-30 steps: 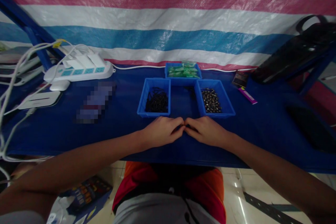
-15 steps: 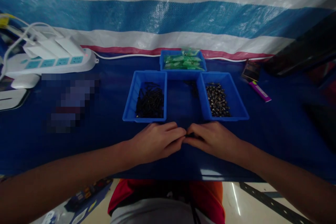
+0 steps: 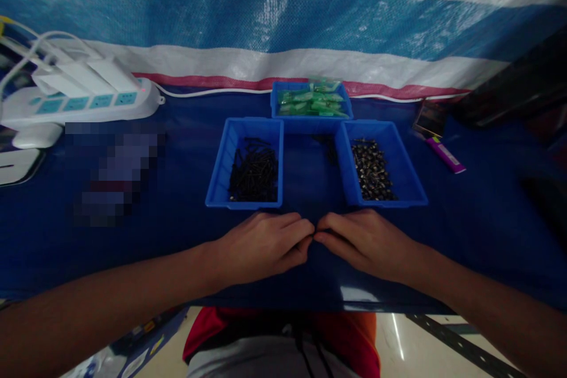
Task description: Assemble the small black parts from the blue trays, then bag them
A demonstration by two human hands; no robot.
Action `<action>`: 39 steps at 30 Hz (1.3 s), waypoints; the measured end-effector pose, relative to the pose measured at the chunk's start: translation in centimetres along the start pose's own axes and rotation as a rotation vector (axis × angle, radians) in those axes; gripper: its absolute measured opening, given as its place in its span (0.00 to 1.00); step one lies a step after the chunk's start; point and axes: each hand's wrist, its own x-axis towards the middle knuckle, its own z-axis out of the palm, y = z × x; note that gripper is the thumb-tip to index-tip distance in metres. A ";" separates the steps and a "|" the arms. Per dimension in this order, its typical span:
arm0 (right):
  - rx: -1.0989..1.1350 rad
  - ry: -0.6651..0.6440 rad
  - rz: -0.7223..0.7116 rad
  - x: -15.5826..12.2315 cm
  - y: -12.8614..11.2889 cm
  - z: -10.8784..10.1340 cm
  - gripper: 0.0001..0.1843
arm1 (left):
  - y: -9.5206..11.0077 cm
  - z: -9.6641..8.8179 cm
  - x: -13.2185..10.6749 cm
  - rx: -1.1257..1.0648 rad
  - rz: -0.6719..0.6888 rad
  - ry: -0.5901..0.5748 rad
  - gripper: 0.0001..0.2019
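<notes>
My left hand (image 3: 275, 243) and my right hand (image 3: 367, 242) meet fingertip to fingertip over the near part of the table. Both are closed in a pinch, and whatever lies between the fingers is too small or hidden to name. Beyond my left hand stands a blue bin (image 3: 215, 180) of dark, thin screw-like pieces (image 3: 256, 174). Past my right hand is another blue bin (image 3: 410, 180), holding small shiny metal parts (image 3: 372, 171). A few dark pieces (image 3: 328, 147) lie on the table beside the right bin's left wall.
Behind the two bins, a blue bin (image 3: 312, 125) holds green plastic packets (image 3: 312, 101). At left are a white power strip (image 3: 88, 105) with plugged-in adapters and a white mouse (image 3: 38, 136). A purple packet (image 3: 446, 155) and a small dark box (image 3: 429, 119) lie at right.
The view has shifted slightly. My hands stay together at nearly the same spot, with the right fingers pinched a little closer. The bins have not moved on the table.
</notes>
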 end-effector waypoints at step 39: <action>-0.242 -0.056 -0.070 0.9 -0.9 0.1 0.06 | 0.5 -1.0 0.0 0.180 -0.062 -0.083 0.14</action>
